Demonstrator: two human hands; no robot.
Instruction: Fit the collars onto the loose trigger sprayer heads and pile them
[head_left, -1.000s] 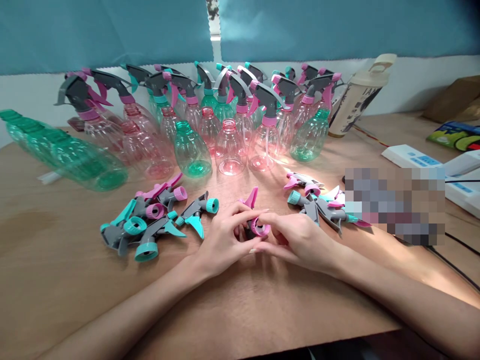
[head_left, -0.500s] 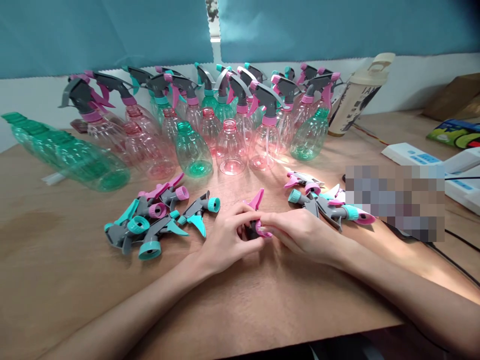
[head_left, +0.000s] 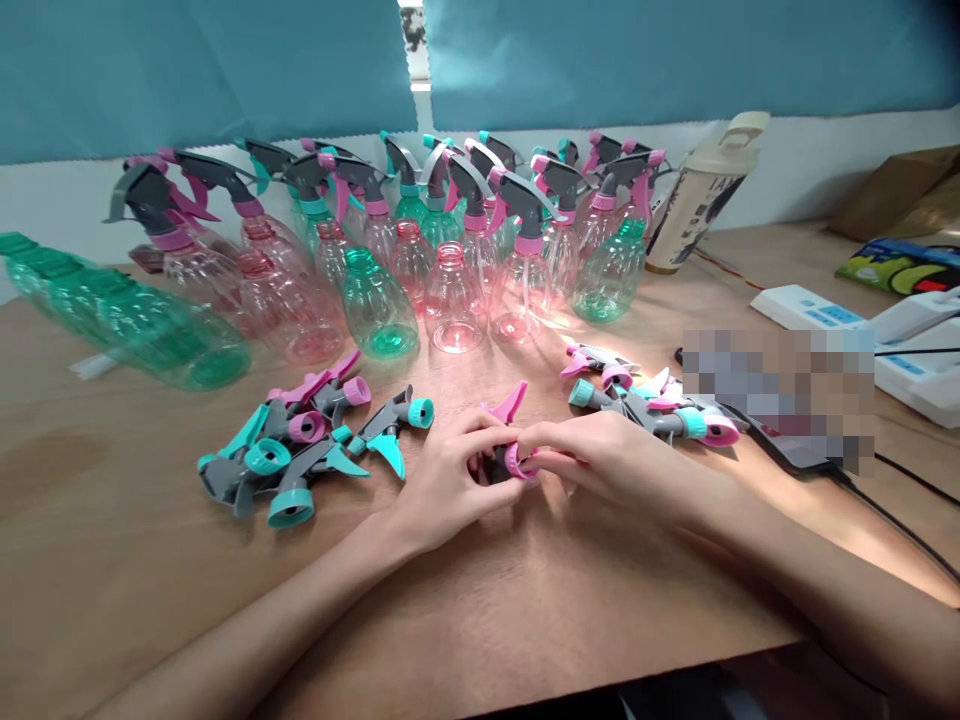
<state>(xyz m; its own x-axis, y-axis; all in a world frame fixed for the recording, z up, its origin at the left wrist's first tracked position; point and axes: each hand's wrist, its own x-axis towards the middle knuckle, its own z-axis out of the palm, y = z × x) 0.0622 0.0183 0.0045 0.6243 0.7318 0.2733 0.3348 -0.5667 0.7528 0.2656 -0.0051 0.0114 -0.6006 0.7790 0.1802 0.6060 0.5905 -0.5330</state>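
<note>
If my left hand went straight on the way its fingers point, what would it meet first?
Beyond the sprayer head it holds, the left hand would probably meet the right hand first, close by at the pink collar. Any gap between the hands is hard to judge.

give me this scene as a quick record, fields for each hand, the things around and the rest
left hand: holds pink-collared spray head
right hand: fingers at that collar
loose spray heads: left pile and right pile, pink, teal and grey
bottles: pink ones and green ones, some with spray heads on, some open
rest: pale tumbler behind right pile; white power strip at right
</note>
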